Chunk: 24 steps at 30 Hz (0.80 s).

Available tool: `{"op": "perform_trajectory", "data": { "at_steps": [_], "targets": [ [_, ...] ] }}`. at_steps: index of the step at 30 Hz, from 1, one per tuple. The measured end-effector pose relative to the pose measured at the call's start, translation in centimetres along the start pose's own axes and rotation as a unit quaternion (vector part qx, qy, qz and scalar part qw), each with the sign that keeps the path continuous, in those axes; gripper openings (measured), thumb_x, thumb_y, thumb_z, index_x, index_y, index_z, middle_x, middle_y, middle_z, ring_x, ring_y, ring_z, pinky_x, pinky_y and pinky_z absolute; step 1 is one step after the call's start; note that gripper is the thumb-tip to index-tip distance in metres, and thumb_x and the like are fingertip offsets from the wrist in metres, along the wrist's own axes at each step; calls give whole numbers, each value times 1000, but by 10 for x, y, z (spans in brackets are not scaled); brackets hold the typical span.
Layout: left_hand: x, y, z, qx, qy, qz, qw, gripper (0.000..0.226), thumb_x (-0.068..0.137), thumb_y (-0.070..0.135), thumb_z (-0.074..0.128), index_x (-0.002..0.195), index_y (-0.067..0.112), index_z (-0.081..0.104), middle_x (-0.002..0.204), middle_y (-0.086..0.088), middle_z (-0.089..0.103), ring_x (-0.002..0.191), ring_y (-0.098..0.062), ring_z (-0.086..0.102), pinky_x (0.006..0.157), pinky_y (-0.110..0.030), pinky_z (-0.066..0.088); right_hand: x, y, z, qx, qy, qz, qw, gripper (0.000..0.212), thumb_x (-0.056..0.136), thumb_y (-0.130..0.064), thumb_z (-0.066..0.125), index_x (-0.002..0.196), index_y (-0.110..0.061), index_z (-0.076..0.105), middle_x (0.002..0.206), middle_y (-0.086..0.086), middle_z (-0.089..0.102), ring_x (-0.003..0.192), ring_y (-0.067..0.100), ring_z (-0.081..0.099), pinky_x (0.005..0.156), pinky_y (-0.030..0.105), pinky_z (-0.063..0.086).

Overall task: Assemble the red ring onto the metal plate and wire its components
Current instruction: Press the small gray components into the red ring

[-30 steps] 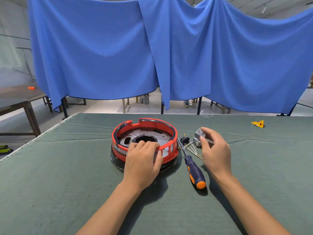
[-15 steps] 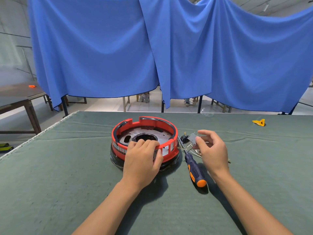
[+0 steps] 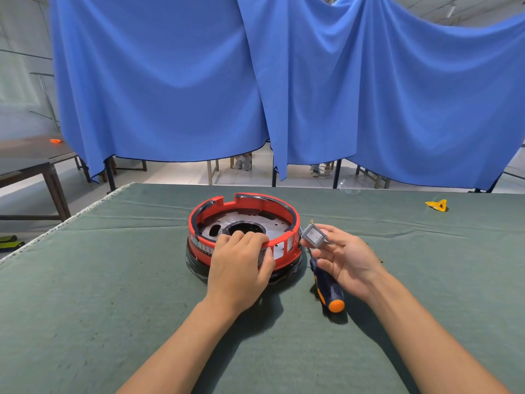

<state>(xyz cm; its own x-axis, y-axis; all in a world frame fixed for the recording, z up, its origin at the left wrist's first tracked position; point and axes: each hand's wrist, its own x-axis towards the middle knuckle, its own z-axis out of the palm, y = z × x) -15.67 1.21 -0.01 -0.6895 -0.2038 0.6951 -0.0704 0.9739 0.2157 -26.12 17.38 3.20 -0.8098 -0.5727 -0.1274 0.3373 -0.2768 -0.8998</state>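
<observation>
Right hand (image 3: 345, 255) has lifted the grey rocker switch (image 3: 313, 236) off the bench, pinching it beside the red ring (image 3: 284, 245), which left hand (image 3: 241, 261) still grips on the metal plate (image 3: 272, 227); wiring seems next

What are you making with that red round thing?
A person is putting a machine part together on a green table. The left hand grips the near rim of the red ring, which sits around a metal plate. The right hand pinches a small grey switch just beside the ring, with thin wires at the switch. A screwdriver lies on the table under that hand.
</observation>
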Motion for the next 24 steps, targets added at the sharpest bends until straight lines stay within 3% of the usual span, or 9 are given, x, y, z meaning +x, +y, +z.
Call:
{"op": "perform_trajectory", "data": {
  "at_steps": [6,10,15,20,24],
  "targets": [
    [-2,1,3,27,55,73,995,31,85,23,53,111,11,65,115,-2,66,105,-24,59,91,-35,38,-4,-1,10,-67,-34,12,997,22,100,-11,41,99,-11,64,85,13,70,55,14,64,44,21,50],
    [-3,7,5,8,78,119,990,32,89,27,53,113,8,66,119,-4,65,108,-24,57,94,-35,39,-5,1,21,-91,-50,3,995,19,101,-12,41,105,-7,59,78,11,70,53,15,63,43,23,49],
    [-5,3,3,-11,83,99,992,40,91,37,51,112,7,67,112,-2,68,106,-22,59,94,-32,39,-10,3,28,-158,-47,-12,986,11,101,-17,46,96,-10,53,84,13,74,50,19,65,41,23,49],
    [-5,6,4,-39,87,58,994,40,91,36,51,113,6,67,110,-4,68,106,-21,59,94,-31,40,-16,2,39,-247,-20,-66,967,27,99,-36,48,94,-10,57,76,5,75,49,22,68,41,22,50],
    [-5,3,2,-38,66,41,996,42,90,35,49,115,6,65,111,-5,67,106,-23,61,94,-31,40,-20,4,45,-283,-20,-79,956,33,88,-37,65,103,-9,56,73,3,75,53,23,70,44,24,51]
  ]
}}
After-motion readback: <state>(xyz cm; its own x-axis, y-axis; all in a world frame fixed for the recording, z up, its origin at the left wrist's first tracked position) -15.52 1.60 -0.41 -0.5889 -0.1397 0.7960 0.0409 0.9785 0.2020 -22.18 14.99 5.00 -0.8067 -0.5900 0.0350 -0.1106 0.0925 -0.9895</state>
